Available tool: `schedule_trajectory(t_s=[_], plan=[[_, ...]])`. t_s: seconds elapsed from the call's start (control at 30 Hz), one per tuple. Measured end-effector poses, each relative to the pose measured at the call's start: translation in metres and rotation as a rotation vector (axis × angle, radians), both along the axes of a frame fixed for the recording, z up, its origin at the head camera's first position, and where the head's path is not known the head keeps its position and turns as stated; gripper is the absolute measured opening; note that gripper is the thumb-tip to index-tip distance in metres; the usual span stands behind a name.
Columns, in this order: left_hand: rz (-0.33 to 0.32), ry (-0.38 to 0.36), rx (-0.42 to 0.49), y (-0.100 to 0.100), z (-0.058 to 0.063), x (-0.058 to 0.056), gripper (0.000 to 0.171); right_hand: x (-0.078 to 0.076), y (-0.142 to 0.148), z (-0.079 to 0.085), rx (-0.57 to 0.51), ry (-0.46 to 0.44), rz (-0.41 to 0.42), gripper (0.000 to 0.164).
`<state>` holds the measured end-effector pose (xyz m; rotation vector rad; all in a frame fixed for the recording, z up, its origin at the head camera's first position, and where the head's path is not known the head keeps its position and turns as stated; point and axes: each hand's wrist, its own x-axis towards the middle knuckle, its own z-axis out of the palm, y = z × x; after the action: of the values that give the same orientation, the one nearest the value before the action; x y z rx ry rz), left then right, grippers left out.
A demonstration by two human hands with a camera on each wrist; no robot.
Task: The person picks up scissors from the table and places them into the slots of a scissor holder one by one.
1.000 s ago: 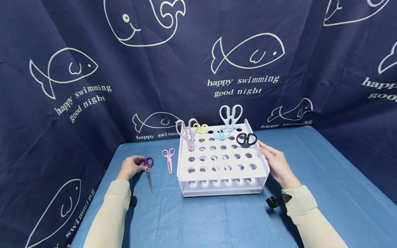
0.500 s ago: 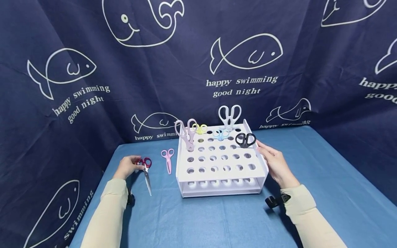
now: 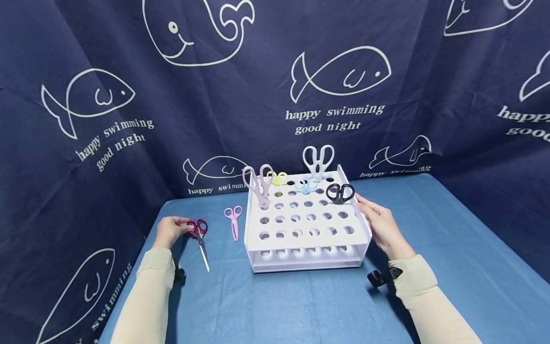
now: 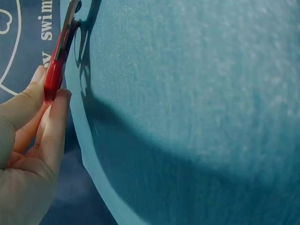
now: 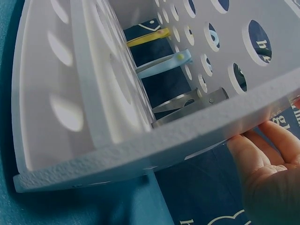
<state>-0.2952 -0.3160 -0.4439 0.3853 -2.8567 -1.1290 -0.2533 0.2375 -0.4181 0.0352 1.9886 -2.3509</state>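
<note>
In the head view my left hand (image 3: 171, 231), at the table's left side, pinches the handle of red-handled scissors (image 3: 198, 228) between thumb and fingers. The blades point toward the near side, and the left wrist view shows the red handle (image 4: 55, 77) raised off the cloth, its shadow beside it. Pink scissors (image 3: 234, 222) lie on the table between that hand and the white rack (image 3: 307, 242). My right hand (image 3: 381, 227) rests its fingers on the rack's right side; in the right wrist view the thumb (image 5: 246, 152) touches the outer side panel.
Standing in the rack's holes are mauve scissors (image 3: 260, 187), yellow scissors (image 3: 277, 178), light blue scissors (image 3: 306, 186), pale grey-blue scissors (image 3: 318, 162) and black-handled scissors (image 3: 340, 193). A dark blue printed curtain (image 3: 266, 86) hangs behind the blue-covered table (image 3: 292, 306).
My left hand has shifted slightly left with the red-handled scissors, whose handle has moved left too. The right hand stays against the rack.
</note>
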Motion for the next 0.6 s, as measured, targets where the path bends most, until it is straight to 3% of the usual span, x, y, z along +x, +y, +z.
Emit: schedule_trajectory(t_s=[0.13, 0.33, 0.6], plan=[[0.019, 0.016, 0.037, -0.004, -0.002, 0.004, 0.035, 0.000, -0.001, -0.001, 0.007, -0.002, -0.002, 0.064], [0.015, 0.040, 0.257, -0.011, 0.003, 0.009, 0.036, 0.002, -0.001, 0.000, 0.009, -0.016, 0.002, 0.065], [0.047, 0.034, 0.448, -0.019, 0.017, 0.013, 0.041, 0.002, 0.000, 0.000, 0.002, -0.014, -0.001, 0.064]])
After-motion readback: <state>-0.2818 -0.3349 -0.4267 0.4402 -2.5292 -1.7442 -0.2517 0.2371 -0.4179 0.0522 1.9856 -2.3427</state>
